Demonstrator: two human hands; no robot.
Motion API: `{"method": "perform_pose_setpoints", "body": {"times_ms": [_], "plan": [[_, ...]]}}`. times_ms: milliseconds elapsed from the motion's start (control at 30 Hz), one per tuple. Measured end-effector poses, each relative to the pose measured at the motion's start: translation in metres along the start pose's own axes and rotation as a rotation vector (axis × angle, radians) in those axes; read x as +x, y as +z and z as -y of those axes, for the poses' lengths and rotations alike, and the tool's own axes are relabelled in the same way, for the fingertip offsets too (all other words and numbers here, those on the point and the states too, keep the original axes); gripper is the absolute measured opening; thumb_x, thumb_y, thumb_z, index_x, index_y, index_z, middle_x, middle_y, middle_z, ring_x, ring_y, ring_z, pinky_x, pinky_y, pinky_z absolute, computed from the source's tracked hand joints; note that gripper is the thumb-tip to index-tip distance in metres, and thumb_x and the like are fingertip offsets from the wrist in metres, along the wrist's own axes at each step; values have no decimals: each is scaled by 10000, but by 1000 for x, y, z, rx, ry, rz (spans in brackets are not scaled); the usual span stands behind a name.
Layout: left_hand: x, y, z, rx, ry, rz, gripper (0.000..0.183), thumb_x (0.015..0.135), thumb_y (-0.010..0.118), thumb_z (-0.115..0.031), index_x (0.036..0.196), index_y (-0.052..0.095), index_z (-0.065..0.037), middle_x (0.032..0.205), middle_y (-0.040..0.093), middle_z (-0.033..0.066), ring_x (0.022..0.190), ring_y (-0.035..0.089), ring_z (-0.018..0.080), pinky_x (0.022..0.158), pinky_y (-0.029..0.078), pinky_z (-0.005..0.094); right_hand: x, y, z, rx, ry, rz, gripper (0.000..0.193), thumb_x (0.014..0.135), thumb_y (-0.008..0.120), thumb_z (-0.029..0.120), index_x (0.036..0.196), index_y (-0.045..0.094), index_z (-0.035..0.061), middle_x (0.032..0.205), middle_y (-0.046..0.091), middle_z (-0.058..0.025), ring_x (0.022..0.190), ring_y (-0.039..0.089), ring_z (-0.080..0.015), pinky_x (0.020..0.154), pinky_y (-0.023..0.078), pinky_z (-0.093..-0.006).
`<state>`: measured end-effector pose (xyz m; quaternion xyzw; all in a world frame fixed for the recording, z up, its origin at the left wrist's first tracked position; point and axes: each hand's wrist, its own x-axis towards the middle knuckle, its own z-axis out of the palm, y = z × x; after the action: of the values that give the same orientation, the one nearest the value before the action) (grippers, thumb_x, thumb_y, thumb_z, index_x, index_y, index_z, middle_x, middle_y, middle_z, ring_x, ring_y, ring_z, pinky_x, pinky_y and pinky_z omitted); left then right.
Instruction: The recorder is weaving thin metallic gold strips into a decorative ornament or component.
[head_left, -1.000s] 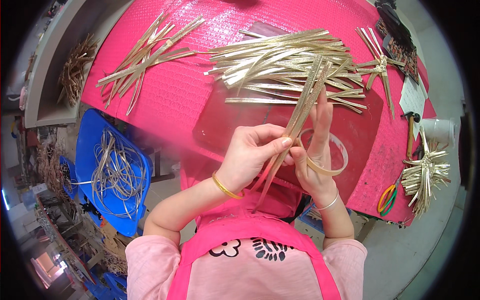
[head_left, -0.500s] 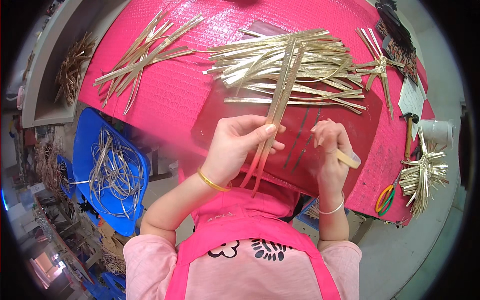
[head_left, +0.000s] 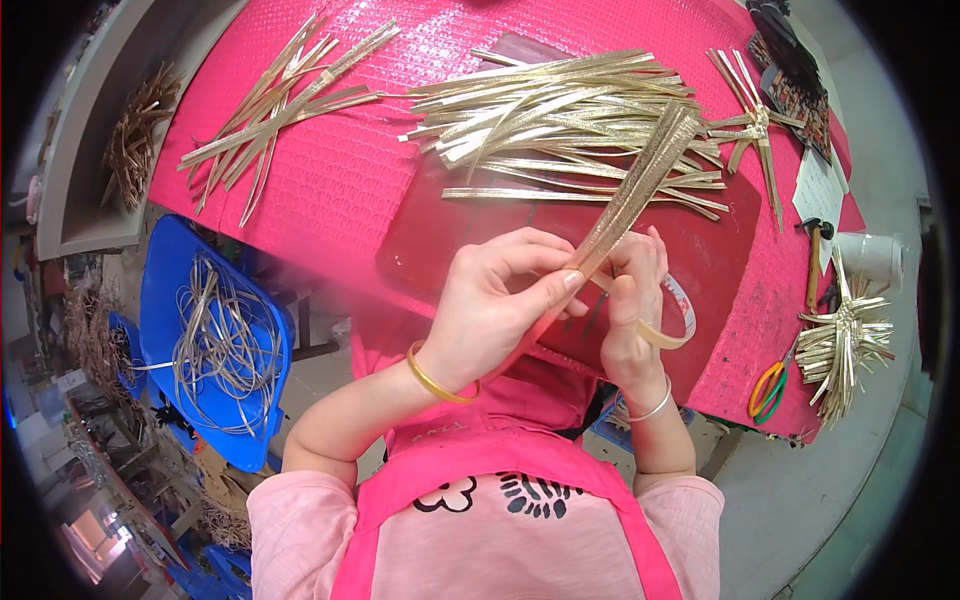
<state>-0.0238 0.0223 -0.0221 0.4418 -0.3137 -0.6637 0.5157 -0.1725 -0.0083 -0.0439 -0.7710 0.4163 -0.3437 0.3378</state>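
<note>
My left hand [head_left: 500, 305] pinches several flat gold strips [head_left: 650, 165] between thumb and fingers; they lie nearly edge to edge and slant up to the right. Close against their lower part is my right hand [head_left: 632, 325], its fingers curled and partly hidden behind the strips. A narrow cream ring, like a roll of tape [head_left: 657, 338], hangs at the outer side of that hand, held by its fingers. Beneath both hands lies a dark red board [head_left: 425, 240]. Loose gold strips [head_left: 540, 110] are heaped across its far part.
More strips [head_left: 275, 115] lie crossed at the table's left. Woven gold pieces [head_left: 757, 125] [head_left: 848, 335] sit at the right, by a hammer [head_left: 814, 265], a white cup [head_left: 870, 258] and scissors [head_left: 768, 392]. A blue bin [head_left: 265, 330] of tangled strips stands left of the table.
The held strips have swung to the right and come together. My right hand has moved left to meet them, and the tape ring has turned to show its inner side.
</note>
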Motion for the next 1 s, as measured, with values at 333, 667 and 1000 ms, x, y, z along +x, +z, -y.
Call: {"method": "perform_pose_setpoints", "body": {"times_ms": [333,667,1000], "plan": [[-1,-9,-2,16,-52,-15,166,795,522,-50,903,570,66,875,565,105,672,591,152,576,480,218,1,1,-5,-192,-153,-112,78,766,542,151,749,497,88,718,480,-14,804,449,-189,920,169,-379],[-4,-13,0,-26,-31,-77,197,819,500,-76,945,550,66,746,599,101,628,586,132,555,479,208,21,8,11,163,-28,-44,163,718,603,162,646,489,70,576,468,-11,616,456,-165,845,277,-360],[-6,-11,1,35,130,-51,207,827,481,-52,988,532,68,811,589,95,659,572,110,578,479,212,25,12,14,105,26,8,144,716,602,163,658,507,72,599,478,-16,627,461,-179,843,268,-364]]}}
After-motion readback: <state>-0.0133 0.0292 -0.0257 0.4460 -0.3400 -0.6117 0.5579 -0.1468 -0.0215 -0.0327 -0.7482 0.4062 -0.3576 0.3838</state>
